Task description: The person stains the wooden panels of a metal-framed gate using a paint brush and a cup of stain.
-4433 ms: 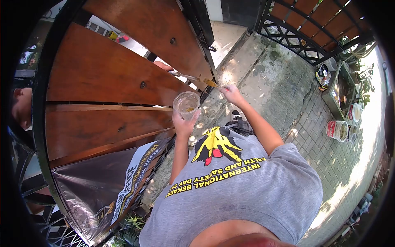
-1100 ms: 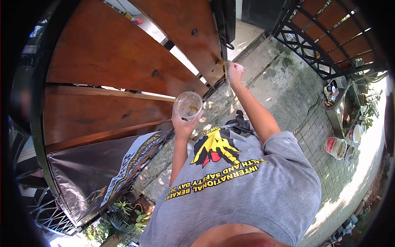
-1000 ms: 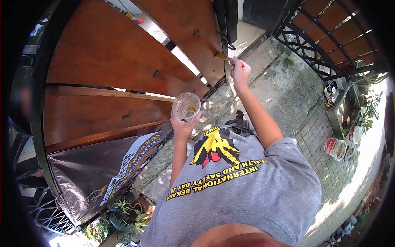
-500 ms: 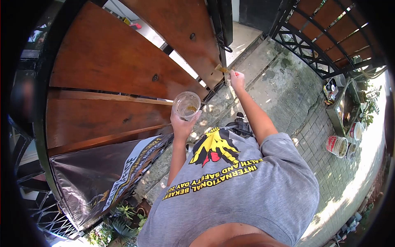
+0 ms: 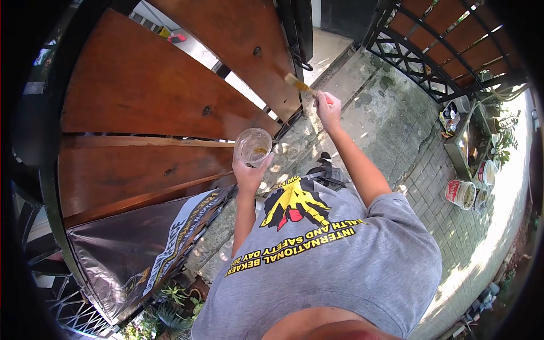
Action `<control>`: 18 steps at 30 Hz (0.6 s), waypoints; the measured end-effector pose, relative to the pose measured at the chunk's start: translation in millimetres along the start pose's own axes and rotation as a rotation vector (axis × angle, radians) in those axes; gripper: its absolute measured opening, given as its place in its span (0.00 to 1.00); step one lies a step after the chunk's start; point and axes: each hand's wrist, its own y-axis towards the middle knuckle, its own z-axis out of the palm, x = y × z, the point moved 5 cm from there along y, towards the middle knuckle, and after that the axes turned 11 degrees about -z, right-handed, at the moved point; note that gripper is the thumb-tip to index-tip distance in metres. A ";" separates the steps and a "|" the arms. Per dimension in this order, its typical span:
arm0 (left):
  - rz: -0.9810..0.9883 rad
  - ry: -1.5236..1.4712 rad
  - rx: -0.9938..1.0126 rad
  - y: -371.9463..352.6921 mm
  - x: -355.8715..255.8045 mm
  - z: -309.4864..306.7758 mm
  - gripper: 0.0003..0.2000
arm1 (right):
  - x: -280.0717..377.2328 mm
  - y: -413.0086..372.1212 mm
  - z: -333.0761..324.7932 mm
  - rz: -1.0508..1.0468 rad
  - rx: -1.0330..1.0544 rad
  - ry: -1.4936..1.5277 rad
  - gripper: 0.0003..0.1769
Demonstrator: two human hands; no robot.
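Note:
My left hand point(image 5: 249, 171) is wrapped round a clear plastic cup point(image 5: 253, 146) with a little brownish liquid at its bottom. In my right hand point(image 5: 328, 111) is a paintbrush point(image 5: 300, 84), its pale bristles pointing up and left. The bristles appear over the narrow end of a glossy brown wooden panel point(image 5: 232, 45); whether they touch it I cannot tell. More brown boards point(image 5: 153, 79) in a black metal frame spread out to the left of the cup.
A dark printed banner point(image 5: 141, 243) hangs below the boards, with plants point(image 5: 170, 306) under it. Another slatted gate point(image 5: 447, 45) stands at the upper right. Tubs point(image 5: 460, 194) and a planter box point(image 5: 466, 148) sit on the paving at the right.
The brush and my right hand have moved up, the bristles away from the panel's lower tip. The view has shifted slightly, and the cup remains in my left hand.

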 end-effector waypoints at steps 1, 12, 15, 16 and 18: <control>0.013 0.024 0.000 0.7 -1.4 -0.3 0.34 | -26.2 -0.5 -7.8 0.020 0.023 -0.083 0.23; -0.063 -0.047 0.019 -7.4 7.5 4.1 0.34 | -103.3 33.7 6.3 0.015 0.008 -0.726 0.24; -0.078 -0.008 0.018 -7.0 9.8 4.7 0.34 | -46.1 35.8 14.6 -0.087 -0.012 -0.497 0.23; -0.089 0.017 0.018 -9.1 12.4 4.4 0.34 | -12.8 30.0 18.4 -0.123 -0.015 -0.409 0.21; -0.085 0.012 0.019 -7.9 16.1 5.3 0.34 | 31.9 15.7 24.7 -0.186 -0.006 -0.286 0.19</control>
